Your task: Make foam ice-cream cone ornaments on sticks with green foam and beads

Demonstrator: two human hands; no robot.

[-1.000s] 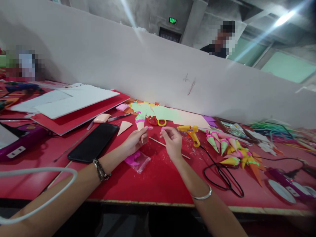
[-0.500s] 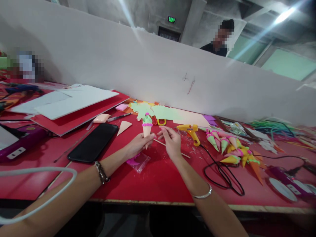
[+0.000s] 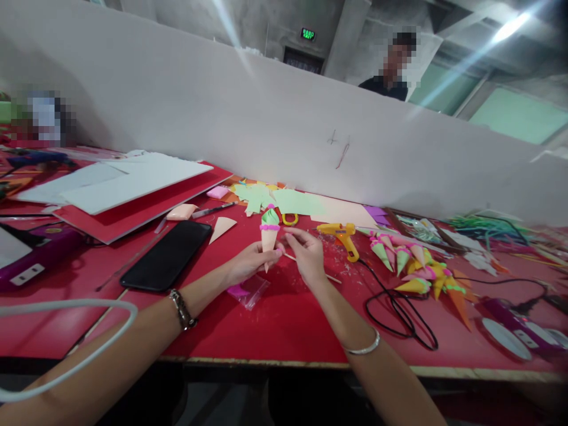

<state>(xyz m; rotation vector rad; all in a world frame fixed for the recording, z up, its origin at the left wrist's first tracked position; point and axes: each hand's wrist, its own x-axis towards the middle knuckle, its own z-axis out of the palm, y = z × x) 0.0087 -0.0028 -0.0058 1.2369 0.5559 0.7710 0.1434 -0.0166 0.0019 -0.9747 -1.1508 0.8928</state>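
My left hand (image 3: 251, 263) is closed around a small paper ice cream cone (image 3: 268, 239), held upright above the table with its tip pointing down. The cone is pale peach, topped by a green swirl with a pink ruffled band and a pink ball. Just to its right is my right hand (image 3: 306, 257), thumb and bent fingers drawn together near the cone; anything between them is too small to make out. A thin stick (image 3: 333, 278) lies on the table, partly hidden behind my right hand. Below my left hand is a clear plastic bag (image 3: 255, 293) with something magenta in it.
Right of my hands rests a yellow glue gun (image 3: 344, 236) with a coiled black cord (image 3: 399, 316). Several finished paper cones (image 3: 417, 266) lie beyond it. At left are a black phone (image 3: 166, 255), a peach paper piece (image 3: 222, 228) and white boards (image 3: 137, 180). A person (image 3: 390, 77) is behind the partition.
The cone in my left hand has shifted slightly right and down, and its swirl has turned a little. My right hand has stayed close beside it, with its fingers slightly moved.
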